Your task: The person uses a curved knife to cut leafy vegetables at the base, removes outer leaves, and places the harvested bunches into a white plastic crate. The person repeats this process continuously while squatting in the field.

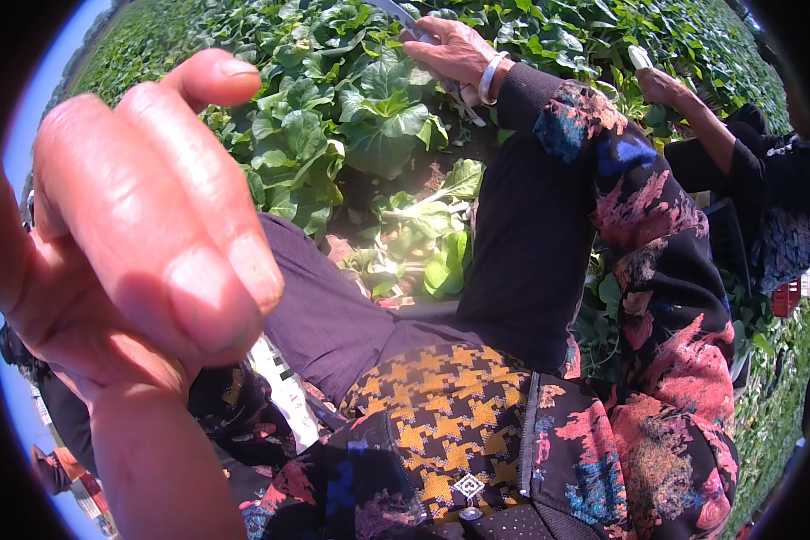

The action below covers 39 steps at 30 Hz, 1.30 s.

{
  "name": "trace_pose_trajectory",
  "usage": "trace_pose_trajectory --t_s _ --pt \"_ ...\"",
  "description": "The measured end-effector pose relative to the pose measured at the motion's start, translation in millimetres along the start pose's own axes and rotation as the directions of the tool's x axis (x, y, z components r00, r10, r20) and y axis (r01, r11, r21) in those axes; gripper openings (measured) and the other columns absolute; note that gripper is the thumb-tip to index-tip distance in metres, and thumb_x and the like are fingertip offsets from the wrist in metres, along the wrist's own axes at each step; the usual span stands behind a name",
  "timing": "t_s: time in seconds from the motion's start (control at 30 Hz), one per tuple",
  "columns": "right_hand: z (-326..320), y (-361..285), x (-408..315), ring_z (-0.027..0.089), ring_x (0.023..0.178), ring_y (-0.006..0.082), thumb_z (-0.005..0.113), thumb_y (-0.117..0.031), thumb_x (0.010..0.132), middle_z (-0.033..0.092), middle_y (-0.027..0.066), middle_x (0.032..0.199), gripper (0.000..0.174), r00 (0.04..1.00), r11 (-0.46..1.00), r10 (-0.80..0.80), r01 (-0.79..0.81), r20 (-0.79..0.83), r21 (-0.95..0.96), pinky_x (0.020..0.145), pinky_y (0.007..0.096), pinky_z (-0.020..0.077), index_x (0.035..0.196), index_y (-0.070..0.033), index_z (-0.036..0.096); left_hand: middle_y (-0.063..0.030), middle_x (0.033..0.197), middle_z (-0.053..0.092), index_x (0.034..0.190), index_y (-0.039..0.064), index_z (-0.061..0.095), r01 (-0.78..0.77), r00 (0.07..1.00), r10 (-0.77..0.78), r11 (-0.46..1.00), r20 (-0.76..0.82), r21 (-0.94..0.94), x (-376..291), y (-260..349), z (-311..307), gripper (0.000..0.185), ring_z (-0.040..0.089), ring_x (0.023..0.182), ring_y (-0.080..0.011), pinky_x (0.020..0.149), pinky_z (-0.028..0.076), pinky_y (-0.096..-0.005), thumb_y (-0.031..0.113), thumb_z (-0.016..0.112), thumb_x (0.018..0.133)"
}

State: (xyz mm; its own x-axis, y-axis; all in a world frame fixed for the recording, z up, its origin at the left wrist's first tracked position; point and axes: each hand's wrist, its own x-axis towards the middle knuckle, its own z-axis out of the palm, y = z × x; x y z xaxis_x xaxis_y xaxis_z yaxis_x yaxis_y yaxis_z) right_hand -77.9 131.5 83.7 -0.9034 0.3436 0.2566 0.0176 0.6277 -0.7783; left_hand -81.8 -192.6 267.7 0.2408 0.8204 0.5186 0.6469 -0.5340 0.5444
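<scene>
My left hand (155,223) is raised very near the camera at the left, its fingers loosely bent and nothing seen in them. Farther out, at the top centre, my right hand (452,54), with a pale bangle at the wrist, is closed around a knife (399,12); the blade points to the upper left and runs out of the picture. Below that hand grow leafy green plants (385,115) with broad leaves. Loose leaves and pale stalks (425,216) lie on the soil between my knees.
At the right a co-worker's hand (658,88) holds a white-stalked vegetable (640,57). A dark crate (725,236) stands near that person, with a red crate (786,298) beyond. Rows of plants stretch ahead. Another person (54,469) is partly visible at the lower left.
</scene>
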Motion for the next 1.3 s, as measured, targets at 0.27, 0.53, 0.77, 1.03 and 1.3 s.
trace_pose_trajectory --t_s 0.27,0.53,0.77,1.03,1.3 --pt "4 17 14 0.066 0.074 0.0310 0.054 -0.031 0.090 0.067 0.0147 0.088 0.030 0.959 0.775 -0.274 0.263 0.070 -0.574 0.066 0.0408 0.0524 0.116 -0.018 0.056 0.0049 0.088 0.055 0.135 0.004 0.047 0.107 0.960 -0.121 0.992 -0.251 -0.070 20 -26 22 0.060 0.054 0.076 -0.0093 0.103 0.033 -0.0474 0.044 0.058 0.091" --pt "67 87 27 0.062 0.099 0.0399 0.041 -0.041 0.090 0.065 0.0231 0.101 0.045 0.733 0.749 0.656 -0.601 -0.180 0.279 0.086 0.0465 0.0478 0.104 -0.004 0.064 -0.0117 0.098 0.070 0.105 0.004 0.068 0.627 0.777 -0.629 0.776 0.017 0.069 18 -220 115 0.024 0.068 0.088 -0.0201 0.080 0.051 -0.0293 0.000 0.056 0.085" --pt "144 138 -67 0.061 0.095 0.0450 0.044 -0.038 0.093 0.064 0.0272 0.097 0.039 0.676 0.715 0.694 -0.689 -0.249 0.121 0.084 0.0501 0.0479 0.102 -0.005 0.062 -0.0169 0.100 0.063 0.095 0.002 0.064 0.223 0.789 -0.558 0.650 0.256 0.727 -1 -363 161 0.024 0.057 0.101 -0.0315 0.089 0.045 -0.0386 0.007 0.058 0.072" --pt "164 134 -70 0.062 0.087 0.0466 0.041 -0.037 0.095 0.065 0.0262 0.090 0.036 0.726 0.731 0.674 -0.682 -0.133 -0.021 0.078 0.0516 0.0489 0.104 -0.007 0.059 -0.0095 0.097 0.054 0.113 0.007 0.054 0.117 0.631 -0.765 0.261 0.132 0.958 -65 -426 135 0.041 0.057 0.087 -0.0231 0.080 0.039 -0.0408 0.016 0.062 0.074" --pt "192 117 -69 0.062 0.068 0.0432 0.045 -0.030 0.096 0.063 0.0242 0.071 0.025 0.780 0.771 0.625 -0.622 -0.024 -0.137 0.059 0.0520 0.0477 0.095 -0.006 0.050 -0.0124 0.104 0.054 0.130 0.006 0.049 0.089 0.674 -0.729 0.235 0.115 0.968 -102 -408 130 0.056 0.057 0.086 -0.0256 0.072 0.044 -0.0365 0.017 0.062 0.076"
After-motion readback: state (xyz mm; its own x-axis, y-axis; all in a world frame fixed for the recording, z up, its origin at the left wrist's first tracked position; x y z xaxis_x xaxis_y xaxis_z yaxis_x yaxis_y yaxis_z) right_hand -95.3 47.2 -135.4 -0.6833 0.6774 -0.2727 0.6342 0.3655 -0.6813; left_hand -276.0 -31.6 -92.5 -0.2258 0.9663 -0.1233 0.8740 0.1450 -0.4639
